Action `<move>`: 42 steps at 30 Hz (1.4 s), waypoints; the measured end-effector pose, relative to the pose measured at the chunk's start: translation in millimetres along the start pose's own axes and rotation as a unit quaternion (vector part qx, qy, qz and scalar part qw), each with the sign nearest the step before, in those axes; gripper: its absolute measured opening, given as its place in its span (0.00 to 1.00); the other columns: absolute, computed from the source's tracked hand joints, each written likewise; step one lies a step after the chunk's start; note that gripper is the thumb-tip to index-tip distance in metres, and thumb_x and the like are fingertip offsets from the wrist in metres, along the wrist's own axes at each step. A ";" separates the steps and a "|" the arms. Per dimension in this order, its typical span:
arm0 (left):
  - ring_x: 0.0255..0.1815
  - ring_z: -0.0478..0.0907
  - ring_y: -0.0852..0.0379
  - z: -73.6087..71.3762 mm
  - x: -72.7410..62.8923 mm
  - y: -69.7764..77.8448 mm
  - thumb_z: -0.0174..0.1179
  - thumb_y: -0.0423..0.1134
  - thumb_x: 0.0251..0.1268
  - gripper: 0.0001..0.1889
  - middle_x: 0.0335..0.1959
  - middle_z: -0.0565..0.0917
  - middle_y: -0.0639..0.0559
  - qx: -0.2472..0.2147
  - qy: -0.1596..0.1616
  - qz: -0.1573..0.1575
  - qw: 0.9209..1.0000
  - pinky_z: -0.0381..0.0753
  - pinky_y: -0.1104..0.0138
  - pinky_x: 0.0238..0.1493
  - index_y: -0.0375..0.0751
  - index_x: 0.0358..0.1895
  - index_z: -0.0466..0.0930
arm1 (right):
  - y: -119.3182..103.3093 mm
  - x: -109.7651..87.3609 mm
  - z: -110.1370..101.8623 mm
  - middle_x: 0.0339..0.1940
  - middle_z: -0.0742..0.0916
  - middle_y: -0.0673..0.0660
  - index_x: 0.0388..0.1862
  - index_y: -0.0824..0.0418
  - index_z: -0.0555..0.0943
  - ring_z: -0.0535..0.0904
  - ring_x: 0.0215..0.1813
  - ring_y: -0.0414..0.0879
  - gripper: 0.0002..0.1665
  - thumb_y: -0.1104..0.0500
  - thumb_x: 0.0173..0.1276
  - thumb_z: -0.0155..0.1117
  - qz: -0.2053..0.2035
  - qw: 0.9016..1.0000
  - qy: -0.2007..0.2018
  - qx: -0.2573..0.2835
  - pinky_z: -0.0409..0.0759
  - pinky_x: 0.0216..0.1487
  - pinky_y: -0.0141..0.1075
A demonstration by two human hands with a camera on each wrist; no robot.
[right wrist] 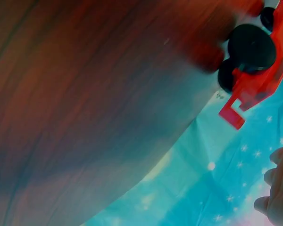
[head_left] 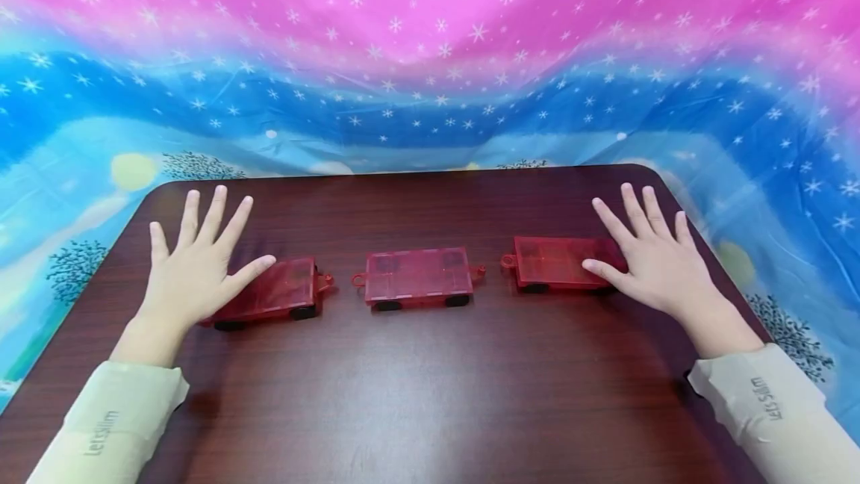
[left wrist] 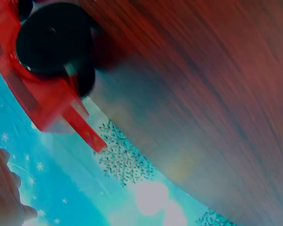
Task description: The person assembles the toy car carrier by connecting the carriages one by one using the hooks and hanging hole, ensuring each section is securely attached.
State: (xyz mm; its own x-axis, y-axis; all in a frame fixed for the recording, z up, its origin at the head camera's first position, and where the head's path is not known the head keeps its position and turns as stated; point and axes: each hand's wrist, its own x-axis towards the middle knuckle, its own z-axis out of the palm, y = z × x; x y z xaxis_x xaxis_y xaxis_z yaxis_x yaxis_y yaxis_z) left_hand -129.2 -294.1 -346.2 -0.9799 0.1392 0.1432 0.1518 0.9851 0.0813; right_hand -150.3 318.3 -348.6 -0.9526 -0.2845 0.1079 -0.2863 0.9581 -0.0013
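Note:
Three see-through red toy wagons with black wheels stand in a row on the table. My left hand [head_left: 191, 275], fingers spread, is over the left wagon [head_left: 285, 290] and covers part of it. Likewise spread, my right hand [head_left: 661, 264] hides the far end of the right wagon [head_left: 547, 260]. Between them is the middle wagon [head_left: 418, 275], with a ring at its left end and a small peg at its right. Gaps separate the wagons. The left wrist view shows a black wheel [left wrist: 54, 40] close up; the right wrist view shows another wheel [right wrist: 251, 47]. Neither hand grips anything.
The dark brown wooden table [head_left: 430, 394] has rounded far corners. Behind and beside it hangs a pink and blue cloth [head_left: 430, 88] with snowflakes and small trees. Pale sleeves [head_left: 107, 417] with printed lettering cover both forearms.

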 end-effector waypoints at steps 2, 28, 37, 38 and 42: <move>0.81 0.15 0.45 1.0 0.8 4.5 0.44 0.73 0.66 0.48 0.83 0.29 0.51 0.000 0.001 0.006 1.000 0.16 0.29 0.67 0.63 0.81 0.32 | -4.5 1.9 1.8 0.83 0.35 0.55 0.83 0.40 0.38 0.21 0.82 0.54 0.57 0.26 0.66 0.53 -0.006 1.000 -0.001 0.001 0.28 0.74 0.70; 0.84 0.32 0.47 9.4 15.3 84.9 0.52 0.73 0.63 0.47 0.84 0.39 0.58 -0.022 -0.013 0.142 0.990 0.43 0.32 0.74 0.66 0.81 0.42 | -53.1 14.9 10.4 0.84 0.43 0.56 0.83 0.39 0.41 0.38 0.83 0.64 0.57 0.25 0.65 0.55 -0.075 0.993 -0.087 0.039 0.47 0.73 0.71; 0.84 0.40 0.47 14.3 21.2 111.9 0.54 0.70 0.64 0.46 0.83 0.49 0.55 -0.061 -0.060 0.208 0.974 0.53 0.38 0.76 0.62 0.81 0.46 | -58.9 17.6 9.9 0.83 0.54 0.61 0.82 0.44 0.50 0.45 0.82 0.67 0.53 0.35 0.65 0.64 -0.095 0.990 -0.097 0.040 0.50 0.73 0.71; 0.84 0.42 0.47 15.7 21.8 114.3 0.55 0.69 0.64 0.45 0.82 0.50 0.55 -0.064 -0.061 0.219 0.972 0.54 0.38 0.76 0.62 0.81 0.47 | -59.0 17.9 10.2 0.83 0.55 0.61 0.82 0.44 0.51 0.46 0.82 0.68 0.53 0.35 0.65 0.65 -0.096 0.990 -0.098 0.040 0.51 0.73 0.71; 0.83 0.48 0.47 20.0 22.8 123.5 0.56 0.66 0.66 0.43 0.81 0.56 0.53 -0.078 -0.066 0.252 0.962 0.60 0.39 0.74 0.58 0.80 0.51 | -61.1 20.0 10.6 0.81 0.59 0.62 0.81 0.45 0.54 0.51 0.80 0.69 0.52 0.38 0.65 0.67 -0.104 0.989 -0.097 0.039 0.55 0.72 0.70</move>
State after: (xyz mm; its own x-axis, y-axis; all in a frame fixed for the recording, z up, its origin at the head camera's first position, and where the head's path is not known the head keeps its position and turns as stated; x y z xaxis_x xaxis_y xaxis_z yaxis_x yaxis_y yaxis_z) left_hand -135.3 -167.3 -352.6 -0.7826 0.6178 0.0766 0.6202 0.7630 0.1821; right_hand -152.9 253.7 -357.0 -0.8718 -0.4835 -0.0790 -0.4782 0.8748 -0.0776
